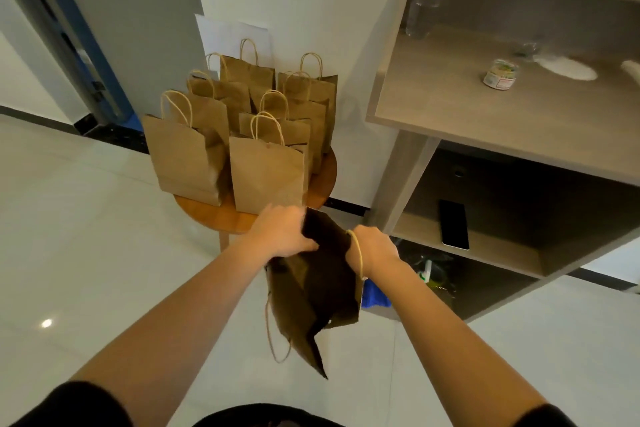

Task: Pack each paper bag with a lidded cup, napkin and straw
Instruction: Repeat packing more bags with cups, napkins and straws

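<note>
Both hands hold one paper bag in mid-air, near the viewer, just in front of the round stool. The left hand pinches the bag's top edge, fingers curled over it. The right hand has its grip hidden inside or behind the bag mouth, so I cannot tell how those fingers lie; a twine handle loops over that wrist.

The bag looks light, thin and floppy; it creases and hangs skewed, so it is best held at the rim or the handles, not the sides. Six more bags stand upright on the stool. A cup sits far right on the counter.
</note>
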`<action>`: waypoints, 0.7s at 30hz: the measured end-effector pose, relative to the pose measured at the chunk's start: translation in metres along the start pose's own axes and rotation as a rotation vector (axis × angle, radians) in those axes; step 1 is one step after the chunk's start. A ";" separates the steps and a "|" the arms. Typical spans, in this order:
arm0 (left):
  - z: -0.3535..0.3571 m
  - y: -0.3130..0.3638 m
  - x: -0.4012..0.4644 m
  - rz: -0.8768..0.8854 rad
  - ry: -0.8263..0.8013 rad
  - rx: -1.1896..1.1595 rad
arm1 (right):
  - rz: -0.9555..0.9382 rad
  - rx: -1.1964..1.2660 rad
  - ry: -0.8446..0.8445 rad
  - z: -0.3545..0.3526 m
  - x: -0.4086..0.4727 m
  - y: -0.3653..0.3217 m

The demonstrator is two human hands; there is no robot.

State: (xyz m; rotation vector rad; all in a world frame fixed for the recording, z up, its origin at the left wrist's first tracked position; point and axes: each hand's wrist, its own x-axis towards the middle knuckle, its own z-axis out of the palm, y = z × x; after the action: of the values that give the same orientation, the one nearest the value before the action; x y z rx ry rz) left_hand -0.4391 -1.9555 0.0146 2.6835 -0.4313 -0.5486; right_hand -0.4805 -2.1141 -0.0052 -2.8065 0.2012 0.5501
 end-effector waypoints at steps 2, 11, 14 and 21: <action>0.007 -0.011 0.007 -0.043 0.006 0.033 | -0.030 -0.004 -0.004 -0.001 0.008 -0.006; -0.006 -0.110 0.038 -0.290 0.077 -0.125 | 0.003 0.407 -0.044 -0.009 0.074 -0.038; -0.026 -0.144 0.056 -0.362 0.109 -0.183 | -0.026 0.415 -0.014 -0.009 0.103 -0.071; -0.075 -0.244 0.116 -0.408 0.102 -0.209 | -0.025 0.377 -0.108 -0.010 0.198 -0.173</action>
State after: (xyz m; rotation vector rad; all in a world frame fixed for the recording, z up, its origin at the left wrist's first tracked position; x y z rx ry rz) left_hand -0.2515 -1.7596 -0.0578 2.5851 0.1998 -0.5289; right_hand -0.2631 -1.9689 -0.0315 -2.4050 0.2213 0.5876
